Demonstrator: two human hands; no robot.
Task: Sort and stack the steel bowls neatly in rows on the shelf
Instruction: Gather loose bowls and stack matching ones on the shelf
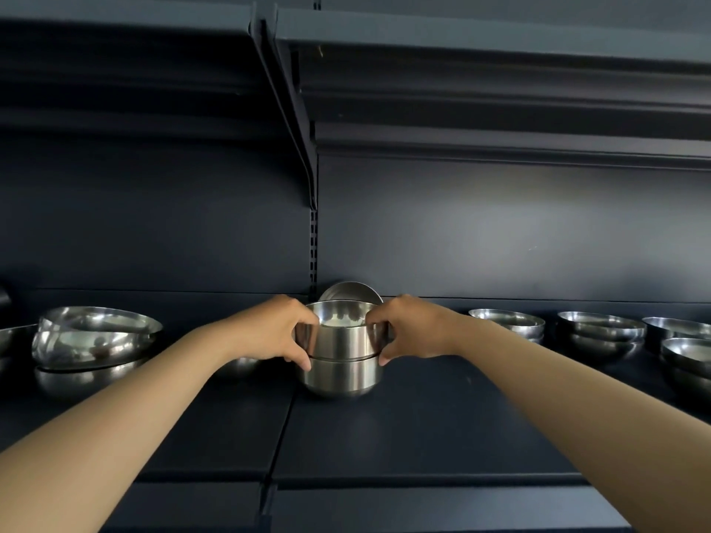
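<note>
A small stack of deep steel bowls (342, 359) stands in the middle of the dark shelf (404, 436). My left hand (275, 330) grips the upper bowl's left side, fingers over the rim and thumb at the seam between the bowls. On the opposite side my right hand (411, 328) grips it the same way. Behind the stack another steel bowl (348, 292) leans on edge against the back panel.
Wide shallow bowls are piled unevenly at the left (92, 340). A small bowl (238, 365) sits partly hidden under my left wrist. Low stacks of shallow bowls stand at the right (508, 323), (600, 332), (685, 350). An upper shelf (461, 36) overhangs.
</note>
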